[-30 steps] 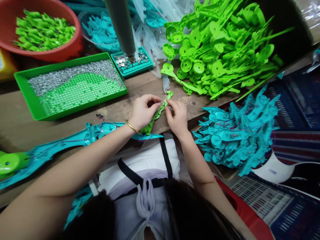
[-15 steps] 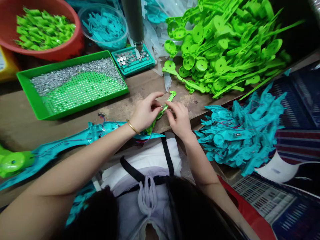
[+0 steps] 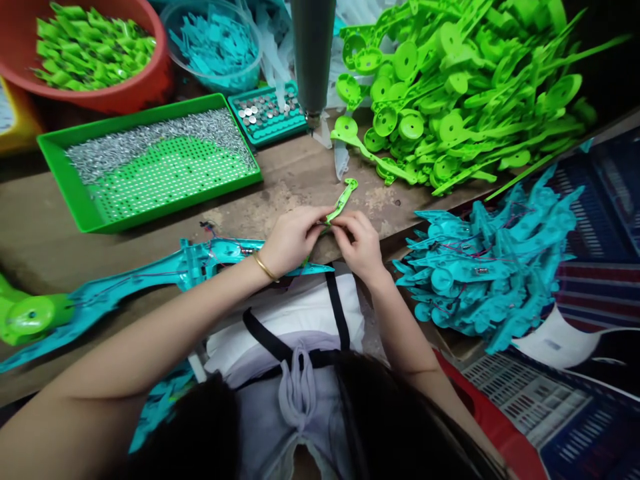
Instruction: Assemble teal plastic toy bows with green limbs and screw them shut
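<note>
A slim light-green plastic part slants away from my fingertips at the bench's front edge. My left hand, with a gold bangle at the wrist, pinches its near end from the left. On the other side, my right hand grips the same part between thumb and fingers. The fingers cover the part's lower portion, so what they press there is hidden. Beneath my left wrist lies a long turquoise plastic shell with thin wires along it; a green round piece sits at its left end.
A dark powered screwdriver hangs beyond my hands. Behind stand a green tray of screws, a turquoise tray of small metal discs and a red bowl. Green parts are heaped at right, turquoise shells below them.
My fingers have drawn closer together on the green part, and my left hand now covers more of its near end. The screwdriver appears farther right and the whole view has shifted slightly.
</note>
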A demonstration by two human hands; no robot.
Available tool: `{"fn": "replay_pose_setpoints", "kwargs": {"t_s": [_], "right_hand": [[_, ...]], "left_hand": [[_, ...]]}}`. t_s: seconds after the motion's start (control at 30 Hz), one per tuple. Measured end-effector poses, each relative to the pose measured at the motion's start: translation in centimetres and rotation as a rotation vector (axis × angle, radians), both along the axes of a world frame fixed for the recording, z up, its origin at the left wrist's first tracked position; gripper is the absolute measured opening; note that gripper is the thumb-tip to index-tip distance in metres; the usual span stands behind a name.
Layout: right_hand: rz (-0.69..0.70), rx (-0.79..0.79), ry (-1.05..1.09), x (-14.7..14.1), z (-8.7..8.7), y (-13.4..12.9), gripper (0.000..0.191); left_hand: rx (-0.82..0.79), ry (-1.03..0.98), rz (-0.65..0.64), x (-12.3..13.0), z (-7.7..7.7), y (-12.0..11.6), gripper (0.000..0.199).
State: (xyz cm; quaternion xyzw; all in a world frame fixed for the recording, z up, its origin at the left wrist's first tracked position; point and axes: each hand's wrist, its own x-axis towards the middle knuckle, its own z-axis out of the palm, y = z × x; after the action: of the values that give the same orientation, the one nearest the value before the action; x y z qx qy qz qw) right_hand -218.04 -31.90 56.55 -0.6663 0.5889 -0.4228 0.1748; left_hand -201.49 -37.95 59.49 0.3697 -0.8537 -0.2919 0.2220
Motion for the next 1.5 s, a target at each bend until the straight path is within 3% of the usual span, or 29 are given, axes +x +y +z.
{"fn": "replay_pose_setpoints", "kwargs": {"t_s": [0.33, 0.57, 0.93, 1.3, 1.5], "right_hand": [[0.043, 0.052, -0.086, 0.7, 0.5, 0.0, 0.012], [-0.067, 0.057, 0.085, 0.2, -0.4, -1.0, 0.012], [0.066, 0.032, 0.015, 0.2, 0.7, -0.1, 0.014], [0.062, 0.086, 0.125, 0.0, -0.1, -0.3, 0.011], [0.025, 0.008, 0.226, 0.7, -0.8, 0.0, 0.013]], "left_hand": [[-0.073, -0.138, 0.055, 0.4, -0.6, 0.4, 0.023], [-0.115, -0.07, -0.001, 0.5, -1.1, 0.1, 0.022], [-0.107, -0.152, -0.051, 0.3, -1.2, 0.0, 0.028], [-0.051, -0.151, -0.019, 0.3, -0.9, 0.2, 0.02], [-0.126, -0.237, 0.029, 0.8, -0.6, 1.0, 0.026]]}}
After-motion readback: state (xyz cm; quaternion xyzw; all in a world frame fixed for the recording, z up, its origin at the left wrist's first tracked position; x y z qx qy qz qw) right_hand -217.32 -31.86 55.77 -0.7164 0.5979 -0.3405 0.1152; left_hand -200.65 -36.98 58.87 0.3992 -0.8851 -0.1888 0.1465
